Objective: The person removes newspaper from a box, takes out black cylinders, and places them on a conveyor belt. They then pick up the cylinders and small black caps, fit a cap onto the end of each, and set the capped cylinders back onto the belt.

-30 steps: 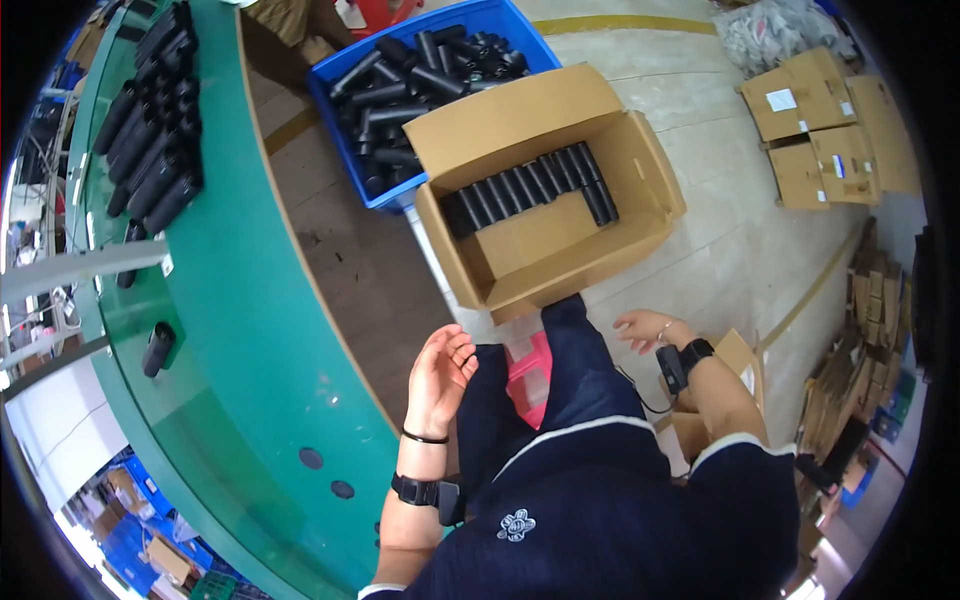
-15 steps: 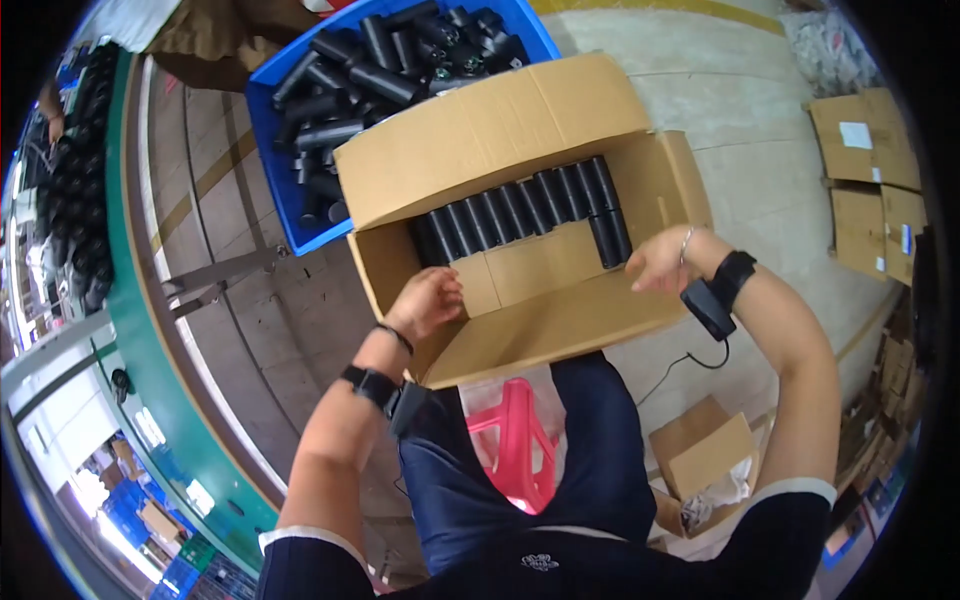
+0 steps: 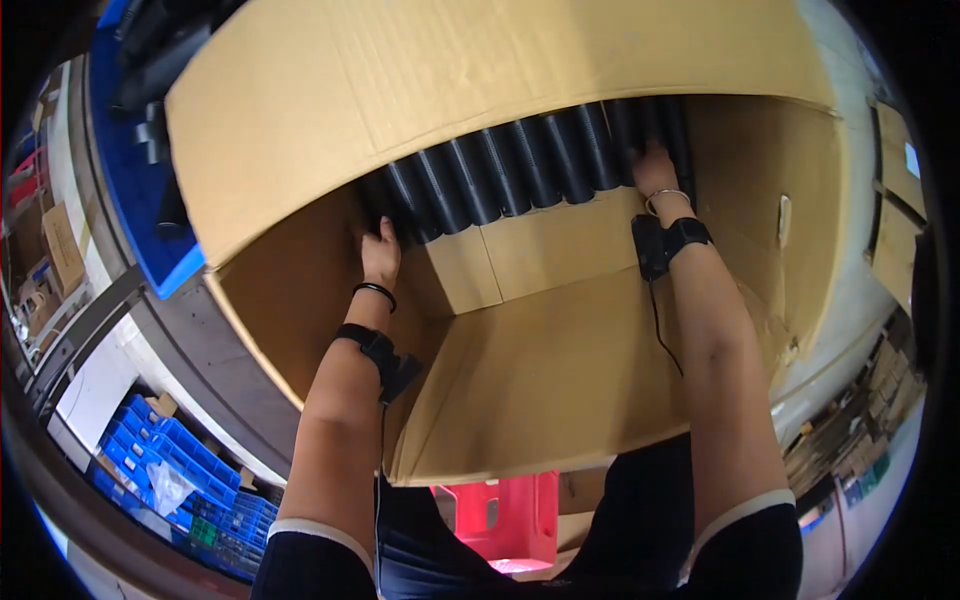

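A large cardboard box (image 3: pixel 560 380) lies open in front of me. Along its far side stands a row of black cylinders (image 3: pixel 508 172), packed side by side. My left hand (image 3: pixel 381 252) is inside the box at the row's left end, close to the leftmost cylinder. Its thumb points up, apart from the fingers, and nothing shows in its grasp. At the right end, my right hand (image 3: pixel 655 172) reaches in against the dark cylinders there. Its fingertips are lost in shadow among them, so their grip is hidden.
A blue bin (image 3: pixel 140 215) holding more black cylinders stands beyond the box at the left. Below the box is a pink plastic stool (image 3: pixel 508 520). Blue crates (image 3: pixel 185 450) are stacked at lower left, and cartons (image 3: pixel 897 215) stand at the right.
My head has come closer to the box, which now fills much more of the view. Both hands have reached deeper inside, the right one from the near right edge to the cylinders.
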### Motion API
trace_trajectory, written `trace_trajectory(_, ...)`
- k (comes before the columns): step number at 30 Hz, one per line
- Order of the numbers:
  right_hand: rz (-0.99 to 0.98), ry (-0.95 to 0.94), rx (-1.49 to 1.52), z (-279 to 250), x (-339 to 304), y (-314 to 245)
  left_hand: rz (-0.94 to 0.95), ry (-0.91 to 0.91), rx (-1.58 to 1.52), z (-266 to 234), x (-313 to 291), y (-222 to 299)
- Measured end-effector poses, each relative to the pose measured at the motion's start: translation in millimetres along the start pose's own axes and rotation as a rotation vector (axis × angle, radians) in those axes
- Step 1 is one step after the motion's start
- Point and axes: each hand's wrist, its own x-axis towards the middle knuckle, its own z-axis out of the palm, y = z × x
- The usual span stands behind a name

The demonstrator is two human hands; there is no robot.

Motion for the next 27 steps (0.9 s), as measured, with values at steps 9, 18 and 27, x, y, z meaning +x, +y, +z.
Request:
trace_trajectory(9,-0.160,0.209,-0.220,59.5,29.6,24.3,0.160,0.221,0.316,54.3,27.9,-30.4)
trace_trajectory(18,-0.547,0.149,-0.109,39.4,-69.3,-36.8,0.341,0.235,-0.308,46.9,14.1,-49.8)
trace_trajectory(27,-0.339,0.358,0.065,60.7,-26.8,-57.0,0.245,-0.074,-0.337,66.5,-5.9,26.7)
